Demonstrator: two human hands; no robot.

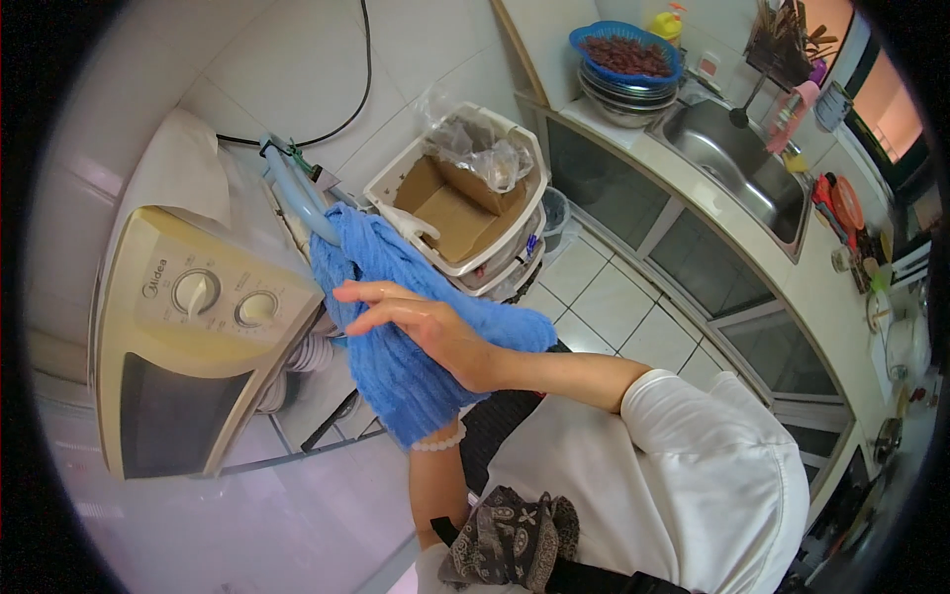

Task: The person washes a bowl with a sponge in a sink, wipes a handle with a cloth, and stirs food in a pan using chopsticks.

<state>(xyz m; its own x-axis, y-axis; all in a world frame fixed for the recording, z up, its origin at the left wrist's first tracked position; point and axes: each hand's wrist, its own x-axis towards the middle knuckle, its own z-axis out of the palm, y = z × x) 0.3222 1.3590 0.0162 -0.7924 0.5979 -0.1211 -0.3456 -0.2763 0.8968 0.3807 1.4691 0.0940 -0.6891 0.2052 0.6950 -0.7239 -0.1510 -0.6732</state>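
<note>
A blue terry towel (393, 267) hangs from a light-blue curved hook or hanger (297, 197) near the wall. My right hand (430, 327) is in front of the towel, palm side partly turned down, with its fingers extended and slightly apart. The fingers look wet. Nothing is held in it; whether it touches the cloth is hard to tell. My left forearm (434, 475), with a white bead bracelet (439, 439) at the wrist, goes up behind the towel. The cloth covers my left hand, so its fingers are hidden.
At left stands a Midea microwave oven (197, 252), above stacked white dishes (312, 353). A plastic bin (378, 194) holds a cardboard box and clear bags. Across the tiled floor (608, 312) is a counter with a steel sink (731, 160) and a blue basket (575, 41) on bowls.
</note>
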